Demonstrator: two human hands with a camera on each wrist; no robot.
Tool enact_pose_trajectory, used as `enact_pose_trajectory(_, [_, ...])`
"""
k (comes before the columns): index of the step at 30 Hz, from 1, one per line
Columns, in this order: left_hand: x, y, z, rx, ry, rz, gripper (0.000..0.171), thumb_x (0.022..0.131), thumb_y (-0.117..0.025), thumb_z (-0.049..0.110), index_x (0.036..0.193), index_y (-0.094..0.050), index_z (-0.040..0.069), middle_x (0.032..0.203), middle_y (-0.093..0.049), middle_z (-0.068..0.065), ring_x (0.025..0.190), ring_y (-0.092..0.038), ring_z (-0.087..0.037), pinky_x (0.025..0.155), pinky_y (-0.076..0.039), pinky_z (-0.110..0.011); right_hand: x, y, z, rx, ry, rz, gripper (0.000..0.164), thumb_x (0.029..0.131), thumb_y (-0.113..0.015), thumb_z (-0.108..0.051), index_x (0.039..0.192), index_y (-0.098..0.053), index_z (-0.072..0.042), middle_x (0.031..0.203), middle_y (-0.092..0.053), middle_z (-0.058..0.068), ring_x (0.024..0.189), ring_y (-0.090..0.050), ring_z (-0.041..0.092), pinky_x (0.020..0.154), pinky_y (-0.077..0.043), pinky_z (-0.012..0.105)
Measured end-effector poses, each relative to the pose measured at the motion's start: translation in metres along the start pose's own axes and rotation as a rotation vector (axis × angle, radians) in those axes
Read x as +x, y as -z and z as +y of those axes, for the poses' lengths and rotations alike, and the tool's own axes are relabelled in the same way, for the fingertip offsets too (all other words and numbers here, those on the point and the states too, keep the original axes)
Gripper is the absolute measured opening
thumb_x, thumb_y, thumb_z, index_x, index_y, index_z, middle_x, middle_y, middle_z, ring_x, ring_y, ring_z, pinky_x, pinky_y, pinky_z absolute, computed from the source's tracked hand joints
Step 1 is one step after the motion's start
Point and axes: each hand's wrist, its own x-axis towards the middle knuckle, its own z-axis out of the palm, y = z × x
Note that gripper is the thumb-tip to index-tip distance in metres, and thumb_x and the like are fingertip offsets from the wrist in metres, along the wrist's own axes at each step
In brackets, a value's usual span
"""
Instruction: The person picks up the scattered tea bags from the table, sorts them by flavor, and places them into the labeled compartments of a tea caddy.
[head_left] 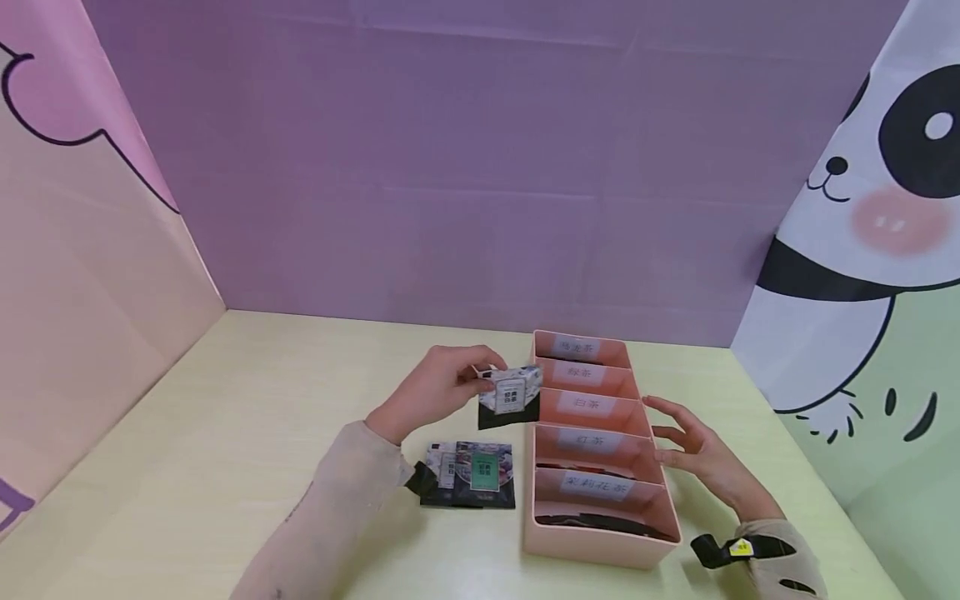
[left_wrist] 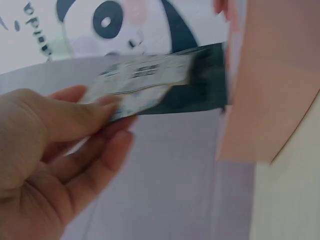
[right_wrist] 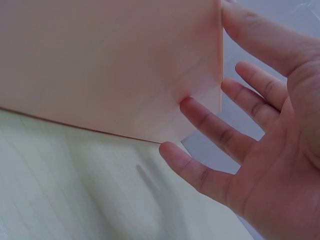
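Note:
Between thumb and fingers, my left hand [head_left: 452, 379] pinches a tea bag sachet [head_left: 512, 398] with a marbled white top, a pale label and a black lower band. In the left wrist view the sachet [left_wrist: 160, 85] reaches close to the wall of the pink box [left_wrist: 280, 75]. This long pink divided box [head_left: 592, 546] has a row of labelled compartments. At its right side is my right hand [head_left: 701, 450], fingers spread and fairly straight. The right wrist view has its fingertips [right_wrist: 186, 102] right at the side wall.
Left of the box lie a sachet with a green label [head_left: 484, 475] and a white-labelled sachet [head_left: 441, 462] partly under it. Dark sachets [head_left: 600, 525] sit in the nearest compartment. A purple backdrop [head_left: 420, 167] and printed side panels [head_left: 847, 217] border the pale table [head_left: 300, 358].

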Motion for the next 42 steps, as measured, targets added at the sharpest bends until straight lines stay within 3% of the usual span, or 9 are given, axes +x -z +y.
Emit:
enact_pose_trajectory(7, [0.022, -0.038, 0.005, -0.039, -0.139, 0.084, 0.030, 0.090, -0.070, -0.003, 0.118, -0.070, 0.009, 0.114, -0.071, -0.004, 0.088, -0.068, -0.015, 0.078, -0.055, -0.024, 0.000, 0.001, 0.003, 0.072, 0.072, -0.038, 0.065, 0.097, -0.057, 0.004, 0.154, -0.030, -0.008, 0.147, -0.040, -0.018, 0.120, -0.055, 0.008, 0.092, -0.048, 0.028])
enact_pose_trajectory(15, [0.030, -0.061, 0.007, -0.017, -0.294, 0.079, 0.029, 0.089, -0.069, -0.007, 0.116, -0.068, 0.004, 0.117, -0.070, -0.010, 0.099, -0.068, -0.018, 0.084, -0.053, -0.022, 0.000, 0.000, 0.003, 0.048, 0.058, -0.022, 0.064, 0.097, -0.058, 0.001, 0.155, -0.031, -0.011, 0.146, -0.039, -0.021, 0.120, -0.055, 0.006, 0.092, -0.047, 0.025])
enact_pose_trajectory(20, [0.029, -0.067, 0.009, 0.019, -0.293, 0.002, 0.028, 0.091, -0.068, -0.004, 0.118, -0.068, 0.005, 0.114, -0.070, -0.007, 0.092, -0.067, -0.015, 0.083, -0.052, -0.020, 0.001, 0.000, 0.004, 0.066, 0.071, -0.030, 0.065, 0.097, -0.058, 0.003, 0.154, -0.030, -0.008, 0.147, -0.039, -0.019, 0.121, -0.054, 0.009, 0.092, -0.048, 0.026])
enact_pose_trajectory(24, [0.021, -0.070, 0.005, 0.065, -0.287, -0.105, 0.023, 0.093, -0.067, -0.002, 0.114, -0.070, 0.005, 0.108, -0.072, -0.006, 0.089, -0.068, -0.012, 0.080, -0.052, -0.017, 0.002, -0.002, 0.004, 0.058, 0.051, -0.039, 0.065, 0.097, -0.058, 0.002, 0.155, -0.030, -0.009, 0.147, -0.039, -0.017, 0.122, -0.054, 0.010, 0.093, -0.046, 0.028])
enact_pose_trajectory(27, [0.015, -0.072, 0.001, 0.101, -0.305, -0.142, 0.017, 0.092, -0.068, 0.000, 0.108, -0.070, 0.005, 0.103, -0.073, -0.004, 0.087, -0.068, -0.010, 0.081, -0.051, -0.016, 0.003, -0.003, 0.002, 0.033, 0.030, -0.027, 0.065, 0.097, -0.059, 0.000, 0.155, -0.031, -0.010, 0.147, -0.039, -0.017, 0.121, -0.054, 0.010, 0.094, -0.044, 0.030])
enact_pose_trajectory(31, [0.012, -0.076, -0.003, 0.171, -0.325, -0.111, 0.012, 0.090, -0.073, 0.005, 0.102, -0.071, 0.008, 0.098, -0.073, -0.001, 0.088, -0.068, -0.012, 0.085, -0.051, -0.021, 0.002, -0.003, 0.000, 0.013, 0.019, -0.017, 0.065, 0.097, -0.060, -0.002, 0.155, -0.031, -0.010, 0.147, -0.039, -0.017, 0.121, -0.054, 0.009, 0.094, -0.044, 0.032])
enact_pose_trajectory(35, [0.013, -0.079, -0.006, 0.234, -0.331, -0.083, 0.011, 0.089, -0.076, 0.009, 0.100, -0.072, 0.010, 0.101, -0.073, 0.000, 0.103, -0.067, -0.017, 0.095, -0.049, -0.030, -0.002, 0.000, 0.001, 0.009, 0.020, -0.013, 0.065, 0.098, -0.059, -0.001, 0.155, -0.030, -0.011, 0.146, -0.039, -0.019, 0.121, -0.054, 0.007, 0.093, -0.044, 0.029])
enact_pose_trajectory(42, [0.012, -0.081, -0.014, 0.278, -0.397, -0.029, 0.008, 0.089, -0.076, 0.010, 0.096, -0.074, 0.011, 0.095, -0.071, 0.003, 0.112, -0.061, -0.020, 0.100, -0.046, -0.029, -0.002, 0.000, -0.001, 0.006, 0.010, 0.001, 0.066, 0.097, -0.060, -0.001, 0.155, -0.030, -0.011, 0.146, -0.039, -0.020, 0.120, -0.054, 0.005, 0.092, -0.045, 0.025])
